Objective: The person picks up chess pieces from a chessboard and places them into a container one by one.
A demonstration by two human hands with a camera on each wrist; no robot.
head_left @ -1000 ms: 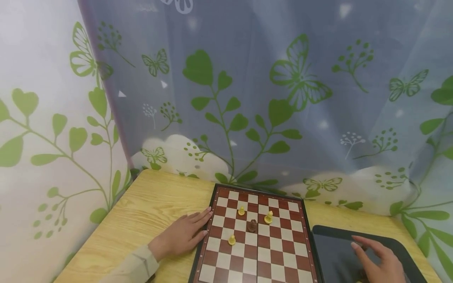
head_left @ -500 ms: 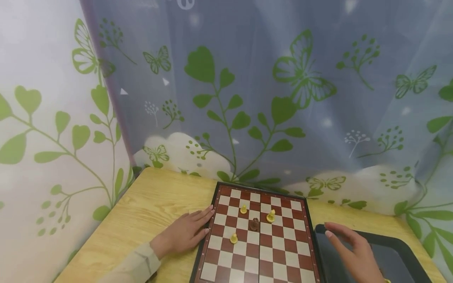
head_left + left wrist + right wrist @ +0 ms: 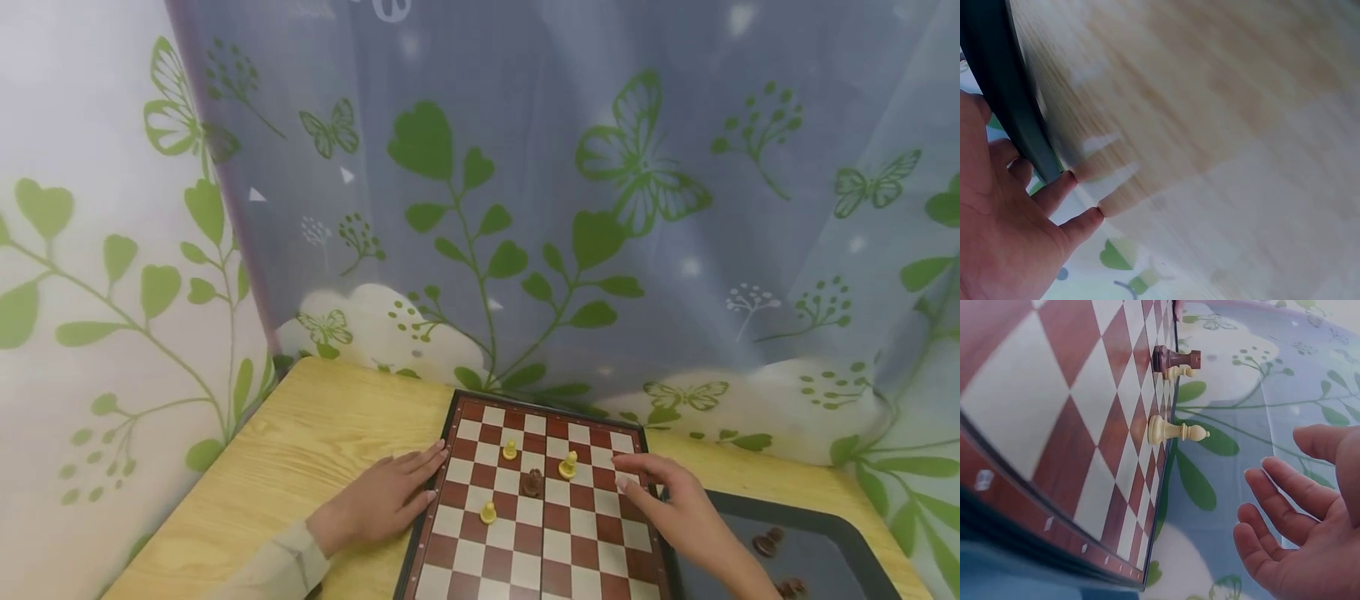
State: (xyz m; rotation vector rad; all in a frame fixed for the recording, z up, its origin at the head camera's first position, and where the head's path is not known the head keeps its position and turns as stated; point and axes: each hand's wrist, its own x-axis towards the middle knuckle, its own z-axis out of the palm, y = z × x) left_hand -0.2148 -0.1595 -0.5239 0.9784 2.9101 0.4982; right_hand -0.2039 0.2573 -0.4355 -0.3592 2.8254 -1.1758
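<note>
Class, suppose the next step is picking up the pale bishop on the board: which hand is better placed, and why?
Probably the right hand: it hovers at the right side of the chessboard, nearer the pale bishop, holding nothing. The left hand rests at the left edge, farther away.

R hand (image 3: 678, 512) now above chessbd (image 3: 555, 562), was over tray (image 3: 825, 558).

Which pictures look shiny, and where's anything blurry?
Left wrist view: glare washes over the pale wooden tabletop, which mirrors fingertips of the left hand; right wrist view: the red-and-white chessboard blurs along its near edge, the slender cream bishop looks clearer; head view: soft overall.
</note>
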